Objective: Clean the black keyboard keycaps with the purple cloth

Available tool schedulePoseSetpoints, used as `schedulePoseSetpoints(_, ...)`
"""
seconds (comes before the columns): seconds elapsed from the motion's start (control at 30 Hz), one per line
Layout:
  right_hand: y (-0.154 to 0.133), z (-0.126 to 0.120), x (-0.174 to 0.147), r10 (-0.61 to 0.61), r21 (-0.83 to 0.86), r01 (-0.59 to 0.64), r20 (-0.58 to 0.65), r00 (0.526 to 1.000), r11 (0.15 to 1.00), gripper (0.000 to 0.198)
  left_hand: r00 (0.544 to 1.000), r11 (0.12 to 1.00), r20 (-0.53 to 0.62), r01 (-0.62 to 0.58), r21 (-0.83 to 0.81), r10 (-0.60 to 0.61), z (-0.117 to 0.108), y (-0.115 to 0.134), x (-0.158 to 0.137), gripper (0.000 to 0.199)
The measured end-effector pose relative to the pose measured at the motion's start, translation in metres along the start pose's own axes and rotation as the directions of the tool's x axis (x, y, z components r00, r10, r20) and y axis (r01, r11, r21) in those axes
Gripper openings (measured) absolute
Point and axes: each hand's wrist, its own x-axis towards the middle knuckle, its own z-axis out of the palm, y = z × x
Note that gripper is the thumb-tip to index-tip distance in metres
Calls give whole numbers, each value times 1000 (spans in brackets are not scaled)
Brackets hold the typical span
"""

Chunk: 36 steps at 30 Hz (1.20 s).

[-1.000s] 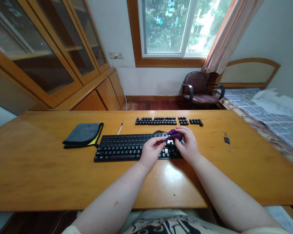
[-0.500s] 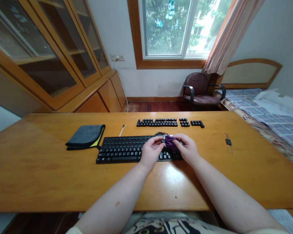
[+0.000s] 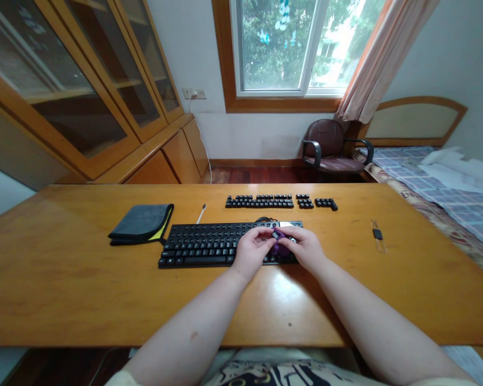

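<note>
Two narrow pinches meet on my screen: the left hand (image 3: 253,247) on what looks like a small key (image 3: 275,235), the right hand (image 3: 308,247) on a purple cloth (image 3: 280,249) touching it. Beneath both lies the keyboard (image 3: 205,244) on the table (image 3: 84,289), long axis running left to right — its right end under them, most of its length reaching past the left hand.

Table (image 3: 124,300): varnished wood, smooth, glossy, strong glare toward the near edge. Keyboard (image 3: 201,244): black plastic, mostly matt. Loose keycaps (image 3: 261,202) by the far edge: black plastic, slight sheen. Folded grey cloth (image 3: 139,220) toward the left edge: matt, soft-looking nap, smooth black border. Purple cloth (image 3: 280,249): thin, matt, crumpled. Keycap (image 3: 275,234) against it: plastic, finish too small to tell. Wire tool (image 3: 377,234) toward right edge: metal-looking loops, black plastic-looking middle.
</note>
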Motion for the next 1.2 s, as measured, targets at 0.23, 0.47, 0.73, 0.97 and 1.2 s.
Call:
schedulePoseSetpoints(0.23,0,1,1,-101,24,102,-25,995,995,23,998,995,-13,68,-76,-69,1,3,-1,21)
schedulePoseSetpoints(0.47,-6,3,-2,-92,-19,90,-114,989,996,7,992,989,-36,116,-90,-120,1,5,-1,19)
schedulePoseSetpoints(0.73,-8,4,-1,-77,-66,71,-93,993,995,12,995,989,18,104,-102,-103,1,2,0,28)
schedulePoseSetpoints(0.97,0,4,-3,-61,30,65,-110,992,997,19,1000,1000,-30,-2,3,2,-2,2,2,23)
schedulePoseSetpoints(1.2,-7,2,-4,-54,-25,52,-95,994,998,22,998,996,-40,-40,85,44,1,1,-1,22)
